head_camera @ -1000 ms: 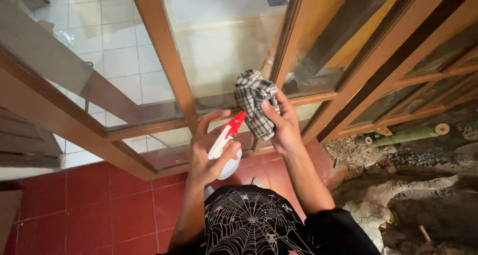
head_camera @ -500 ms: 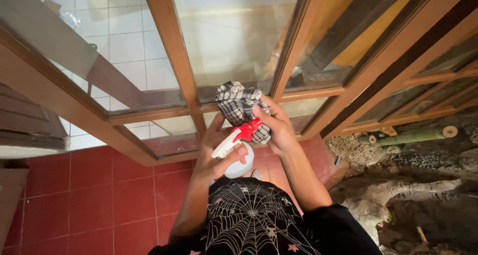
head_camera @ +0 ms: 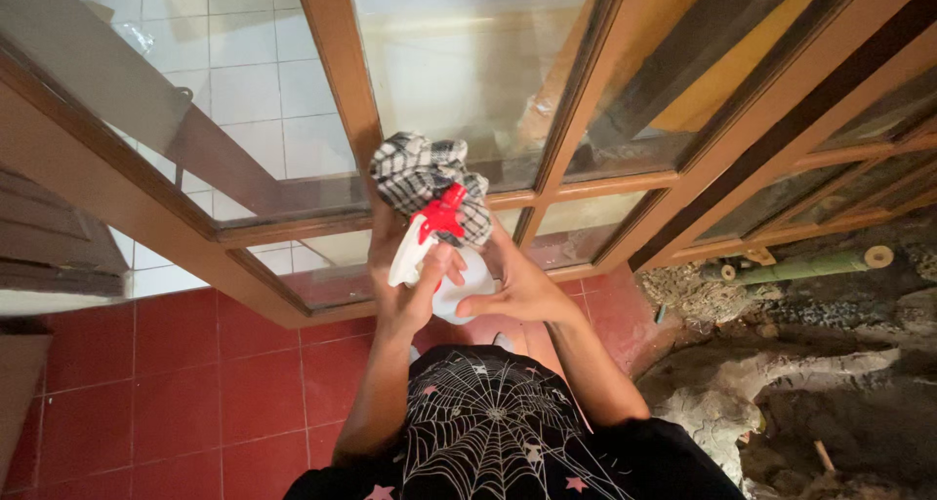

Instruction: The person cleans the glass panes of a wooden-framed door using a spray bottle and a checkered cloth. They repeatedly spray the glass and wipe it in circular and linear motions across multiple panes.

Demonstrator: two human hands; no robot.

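White spray bottle (head_camera: 451, 283) with red trigger head (head_camera: 441, 215) is gripped in the left hand (head_camera: 415, 290), fingers closed round neck and trigger. Checked cloth (head_camera: 429, 183) sits bunched just above the trigger head, touching it. Right hand (head_camera: 517, 285) is pressed against the bottle's right side; its fingers run up behind the bottle toward the cloth, but whether the cloth is clamped by them cannot be told. Both hands are held close together, directly below the lower rail of the wooden glazed door (head_camera: 337, 120). Red floor tiles (head_camera: 195, 383) lie beneath the bottle.

Judged as a wetting of the cloth: nozzle is best kept aimed squarely into the bunched fabric, close, so that mist is caught by cloth and not the wood frame. Short squeezes are advised; bottle to be kept upright. Drips onto the tiles are a likely fault.
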